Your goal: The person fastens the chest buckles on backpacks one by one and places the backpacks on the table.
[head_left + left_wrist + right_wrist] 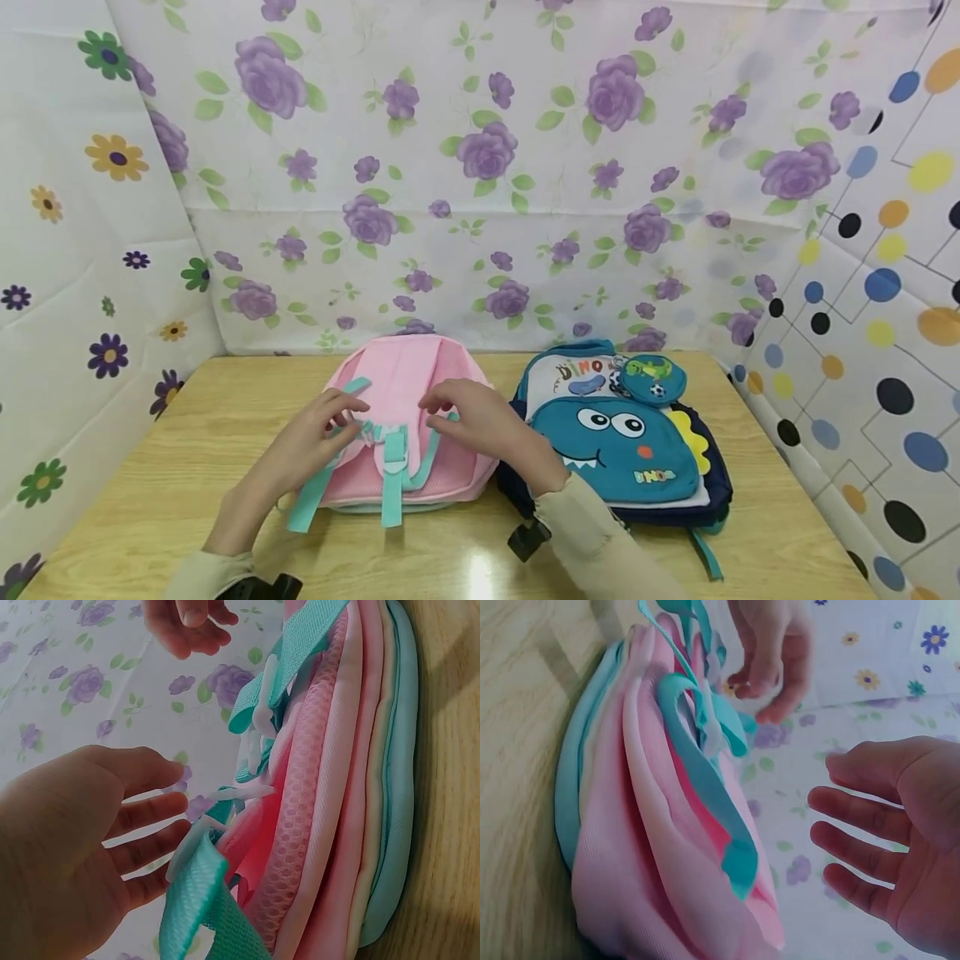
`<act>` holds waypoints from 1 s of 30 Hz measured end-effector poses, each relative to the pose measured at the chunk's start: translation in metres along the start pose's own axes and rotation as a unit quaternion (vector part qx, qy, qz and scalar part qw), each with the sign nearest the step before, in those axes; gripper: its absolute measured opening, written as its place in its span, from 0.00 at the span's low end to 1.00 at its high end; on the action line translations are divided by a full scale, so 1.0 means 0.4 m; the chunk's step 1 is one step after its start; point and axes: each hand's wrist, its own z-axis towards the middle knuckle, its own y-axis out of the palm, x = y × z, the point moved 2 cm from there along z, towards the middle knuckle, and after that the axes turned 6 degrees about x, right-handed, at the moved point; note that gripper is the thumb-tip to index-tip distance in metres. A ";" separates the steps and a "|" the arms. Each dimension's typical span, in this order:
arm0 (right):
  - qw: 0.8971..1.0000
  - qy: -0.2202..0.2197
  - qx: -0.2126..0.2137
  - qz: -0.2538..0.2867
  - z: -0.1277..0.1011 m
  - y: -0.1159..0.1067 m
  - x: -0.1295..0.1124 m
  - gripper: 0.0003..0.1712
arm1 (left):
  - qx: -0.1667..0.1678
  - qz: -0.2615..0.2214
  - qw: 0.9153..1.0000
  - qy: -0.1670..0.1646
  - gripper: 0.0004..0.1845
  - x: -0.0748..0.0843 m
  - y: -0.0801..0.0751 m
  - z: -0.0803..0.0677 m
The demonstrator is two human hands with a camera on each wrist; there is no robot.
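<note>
Pink backpack [405, 417] lies flat, teal straps [392, 479] upward

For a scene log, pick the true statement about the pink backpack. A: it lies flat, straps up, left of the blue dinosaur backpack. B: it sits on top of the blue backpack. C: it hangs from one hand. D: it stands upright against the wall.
A: the pink backpack lies flat on the table, teal straps upward, left of the blue dinosaur backpack.
</note>
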 end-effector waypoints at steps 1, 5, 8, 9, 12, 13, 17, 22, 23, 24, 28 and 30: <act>1.000 -0.004 -0.002 0.001 0.006 0.005 -0.002 0.13 | -0.004 -0.002 1.000 0.001 0.13 0.000 -0.001 0.003; 1.000 -0.008 -0.005 0.006 0.025 0.024 -0.012 0.13 | -0.019 -0.016 1.000 -0.006 0.14 -0.002 -0.005 0.012; 1.000 -0.008 -0.006 0.002 0.036 0.036 -0.020 0.13 | -0.031 -0.019 0.999 -0.013 0.14 -0.004 -0.007 0.016; 1.000 -0.008 -0.008 0.000 0.039 0.040 -0.022 0.13 | -0.034 -0.018 0.999 -0.014 0.14 -0.005 -0.007 0.018; 1.000 -0.002 -0.018 -0.001 0.047 0.053 -0.026 0.12 | -0.044 -0.016 0.999 -0.018 0.14 -0.009 -0.005 0.020; 1.000 0.002 -0.021 -0.001 0.049 0.058 -0.025 0.12 | -0.048 -0.016 0.999 -0.018 0.14 -0.010 -0.004 0.021; 0.999 0.018 -0.029 0.006 0.053 0.077 -0.018 0.12 | -0.058 -0.018 0.998 -0.018 0.14 -0.010 0.000 0.023; 0.999 0.028 -0.024 0.013 0.058 0.094 -0.009 0.11 | -0.060 -0.016 0.998 -0.015 0.13 -0.012 0.003 0.025; 0.999 0.030 -0.024 0.017 0.059 0.097 -0.008 0.11 | -0.061 -0.015 0.998 -0.014 0.13 -0.013 0.004 0.025; 0.999 0.034 -0.025 0.021 0.060 0.100 -0.008 0.11 | -0.061 -0.014 0.998 -0.014 0.13 -0.014 0.004 0.025; 0.997 0.056 -0.034 0.038 0.063 0.115 -0.003 0.11 | -0.067 -0.010 0.998 -0.009 0.13 -0.019 0.004 0.023; 0.996 0.067 -0.040 0.045 0.063 0.120 -0.002 0.10 | -0.073 -0.010 0.997 -0.007 0.13 -0.021 0.004 0.022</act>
